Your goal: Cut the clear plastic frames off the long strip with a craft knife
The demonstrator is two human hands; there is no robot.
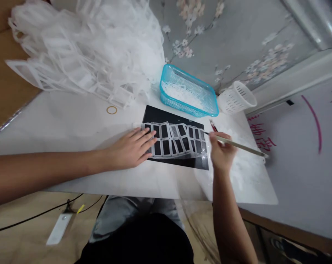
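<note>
A white die-cut sheet with rows of rectangular windows (179, 141) lies on a black mat (166, 115) on the white table (72, 124). My left hand (131, 148) rests flat on the sheet's left end, fingers stretched out. My right hand (222, 150) is closed round a long thin stick-like tool (243, 146), whose dark tip touches the sheet's right edge. A small red-handled tool (213, 125) lies just behind that hand.
A turquoise basket (207, 110) with white scraps stands behind the mat, a white perforated cup (237, 97) lies beside it. A large heap of white cut-out frames (86, 47) fills the back left. A rubber band (112, 110) lies on the table. A cable (30, 218) runs across the floor.
</note>
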